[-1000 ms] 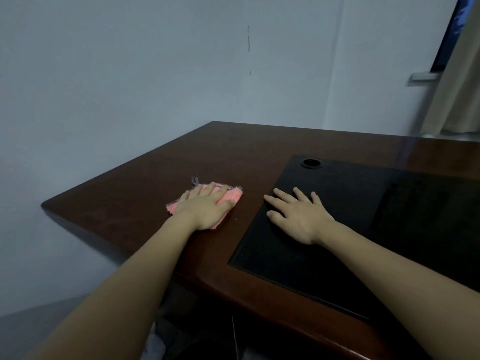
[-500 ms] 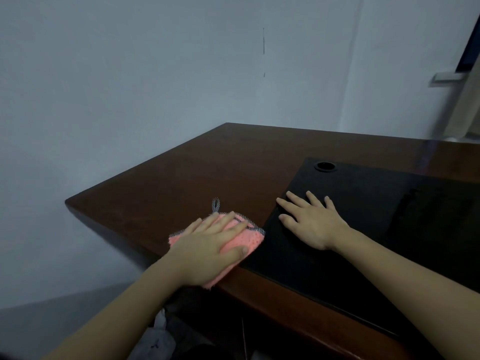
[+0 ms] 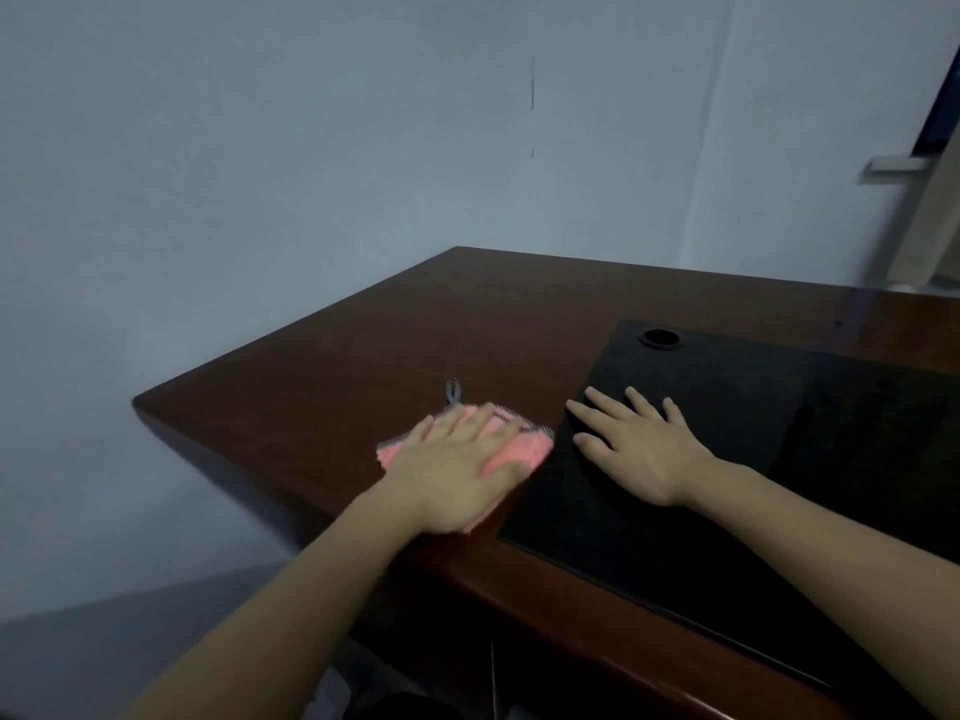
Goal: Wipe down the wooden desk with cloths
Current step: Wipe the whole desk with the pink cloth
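Pink cloth (image 3: 511, 449) lies flat on the desk (image 3: 322, 387) under the left hand (image 3: 457, 475), its straight fingers pressing it. Right hand (image 3: 639, 449) rests flat, fingers spread, on the black inlay (image 3: 753, 407) just beside.

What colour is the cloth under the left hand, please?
Pink, with a grey trim; the cloth shows in the head view.

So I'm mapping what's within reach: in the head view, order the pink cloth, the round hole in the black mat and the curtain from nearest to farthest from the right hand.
1. Pink cloth: just to the left of the right hand, under the left hand.
2. Round hole: ahead, at the mat's far corner.
3. Curtain: far right, beyond the desk.
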The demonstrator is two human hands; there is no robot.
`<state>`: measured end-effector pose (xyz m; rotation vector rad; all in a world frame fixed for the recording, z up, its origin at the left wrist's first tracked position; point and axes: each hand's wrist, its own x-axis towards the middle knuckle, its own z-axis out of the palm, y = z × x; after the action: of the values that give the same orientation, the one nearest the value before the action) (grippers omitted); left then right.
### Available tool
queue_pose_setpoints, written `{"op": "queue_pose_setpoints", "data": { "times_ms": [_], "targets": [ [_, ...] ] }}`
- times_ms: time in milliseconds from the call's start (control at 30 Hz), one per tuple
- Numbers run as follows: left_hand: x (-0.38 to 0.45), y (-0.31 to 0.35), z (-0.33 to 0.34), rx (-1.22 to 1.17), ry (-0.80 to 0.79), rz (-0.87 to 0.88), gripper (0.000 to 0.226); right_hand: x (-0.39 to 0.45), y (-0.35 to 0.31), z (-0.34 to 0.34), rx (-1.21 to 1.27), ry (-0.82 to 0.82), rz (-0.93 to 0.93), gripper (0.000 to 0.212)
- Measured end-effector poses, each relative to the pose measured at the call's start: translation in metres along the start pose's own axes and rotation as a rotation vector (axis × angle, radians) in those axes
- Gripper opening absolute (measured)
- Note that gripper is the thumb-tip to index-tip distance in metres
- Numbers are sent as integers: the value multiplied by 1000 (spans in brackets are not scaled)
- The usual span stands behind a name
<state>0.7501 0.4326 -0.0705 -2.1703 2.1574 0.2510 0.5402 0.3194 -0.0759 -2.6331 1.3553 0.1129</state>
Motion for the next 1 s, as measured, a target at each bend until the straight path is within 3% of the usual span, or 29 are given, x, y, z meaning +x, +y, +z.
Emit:
{"op": "queue_pose_setpoints", "data": {
  "times_ms": [133,267,667,1000],
  "targets": [
    [-46,-11,14,19,20,88,61,2,-3,1,-7,5,10,56],
    [-42,-28,11,15,-2,105,64,2,-1,3,-20,12,13,57],
    [111,-78,-15,-11,58,-229,64,1,-2,-2,1,8,11,57],
    [-9,-63,1,10,25,36,69,68,-63,-22,88,51,-140,53]
  ]
}}
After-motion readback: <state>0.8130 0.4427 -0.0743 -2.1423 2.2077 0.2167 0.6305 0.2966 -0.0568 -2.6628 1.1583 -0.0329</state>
